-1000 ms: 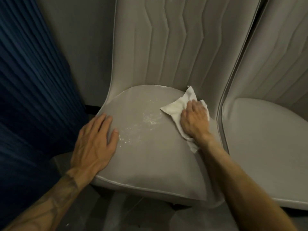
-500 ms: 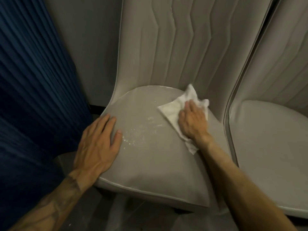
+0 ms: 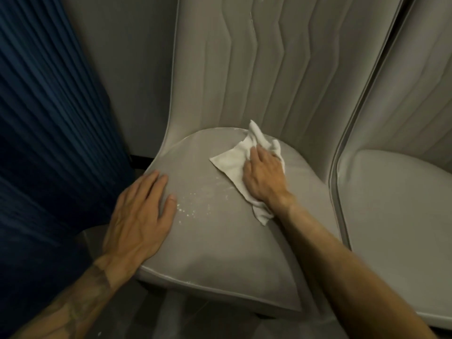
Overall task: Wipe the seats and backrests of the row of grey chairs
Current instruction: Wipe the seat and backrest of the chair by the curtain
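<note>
**Grip state.** The white cloth [image 3: 231, 165] is pressed flat against the seat [image 3: 220, 253] by the right hand [image 3: 263, 178]. The palm and lightly bent fingers are laid on top of it, and nothing is clenched. The left hand [image 3: 139, 216] is spread with straight fingers on the seat edge and holds nothing. It is judged to be placed there to brace the body and steady the chair against the wiping pressure.

**Position of the work.** The cloth is held at the rear of the seat. Just beyond the fingertips it is bunched where the seat meets the backrest [image 3: 244, 69]. One flat corner extends to the thumb side of the pressing hand, and a tail trails under the wrist. This placement is judged to suit clearing the rear seam first.

**Remaining area.** Between the two hands a scatter of pale specks [image 3: 195, 204] is seen on the seat. In the dim light they may be droplets or residue; this cannot be settled. The patch is judged not yet wiped.

**Surroundings.** A second grey chair [image 3: 403, 204] stands just beside the forearm, on the outer side of the pressing hand. A pleated blue curtain [image 3: 49, 118] hangs close outside the bracing hand. Sideways reach is judged to be limited by both.
</note>
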The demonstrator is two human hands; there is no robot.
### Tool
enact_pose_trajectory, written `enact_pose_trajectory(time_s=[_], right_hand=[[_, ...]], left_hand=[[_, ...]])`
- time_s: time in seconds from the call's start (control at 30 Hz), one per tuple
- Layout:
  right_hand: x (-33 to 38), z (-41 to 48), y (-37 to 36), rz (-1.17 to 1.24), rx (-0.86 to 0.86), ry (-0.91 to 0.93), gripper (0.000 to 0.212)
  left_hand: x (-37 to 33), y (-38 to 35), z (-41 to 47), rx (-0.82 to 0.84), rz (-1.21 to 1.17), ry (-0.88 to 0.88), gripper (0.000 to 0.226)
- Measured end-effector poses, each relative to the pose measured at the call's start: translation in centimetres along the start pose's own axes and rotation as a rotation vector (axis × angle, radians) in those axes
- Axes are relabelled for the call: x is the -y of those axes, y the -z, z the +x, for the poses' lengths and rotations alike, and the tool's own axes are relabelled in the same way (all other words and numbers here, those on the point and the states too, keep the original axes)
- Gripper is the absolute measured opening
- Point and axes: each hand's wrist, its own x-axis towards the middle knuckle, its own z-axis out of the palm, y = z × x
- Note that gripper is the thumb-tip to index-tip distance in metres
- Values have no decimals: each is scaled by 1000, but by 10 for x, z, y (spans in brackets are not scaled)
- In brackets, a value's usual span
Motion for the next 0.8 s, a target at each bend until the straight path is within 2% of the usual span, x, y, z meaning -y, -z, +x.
enact_pose_trajectory(time_s=[0.07,0.17,0.23,0.27,0.37,0.47,0.53,0.63,0.7,0.8], right_hand=[[-23,-5,4,15,33,39,41],[-53,-7,15,3,39,-128,43],[-29,-3,16,-35,35,-173,39],[-7,-5,13,-38,54,-136,40],[58,-30,-5,78,26,137,48],[54,-42,-1,147,6,209,47],[16,-36,2,56,40,99,48],[-33,-20,9,-5,26,-181,39],[-34,-1,6,6,12,-307,33],[-2,37,2,6,-19,-395,35]], left_hand=[[1,0,0,0,-6,-1,73],[0,0,1,3,-9,9,70],[0,0,1,-3,-7,17,70],[-1,0,2,-2,-6,13,70],[-1,0,2,-8,-5,13,69],[0,0,1,0,5,5,68],[-1,2,1,-5,-8,3,71],[-1,3,0,1,-5,7,76],[0,2,0,9,-6,15,76],[0,2,1,9,-9,18,76]])
